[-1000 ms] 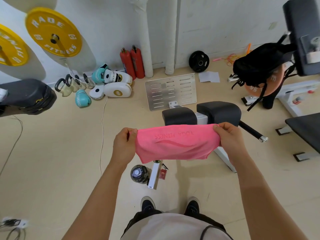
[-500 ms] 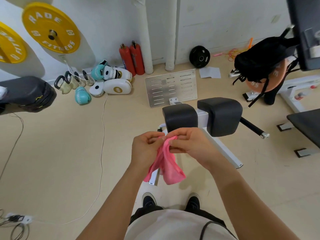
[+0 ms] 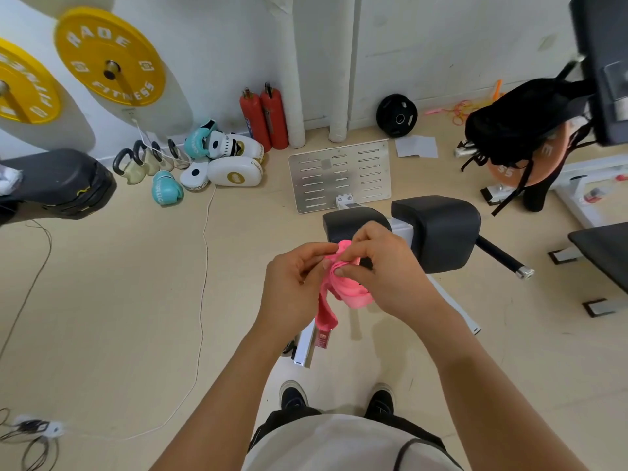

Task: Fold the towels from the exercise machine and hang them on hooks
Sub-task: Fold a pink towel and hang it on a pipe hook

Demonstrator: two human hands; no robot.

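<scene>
A person's left hand and right hand both pinch a bunched pink towel between them, mid-fold; next, likely squaring the edges before finding a hook.

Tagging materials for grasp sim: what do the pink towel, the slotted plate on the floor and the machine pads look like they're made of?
Pink towel: soft knit or microfibre, matte; it bunches and droops limply.
Slotted plate: bare metal, probably aluminium or steel; dull silver sheen, punched slots.
Machine pads: black vinyl or leatherette over foam, likely; smooth, rounded, faint gloss.
</scene>
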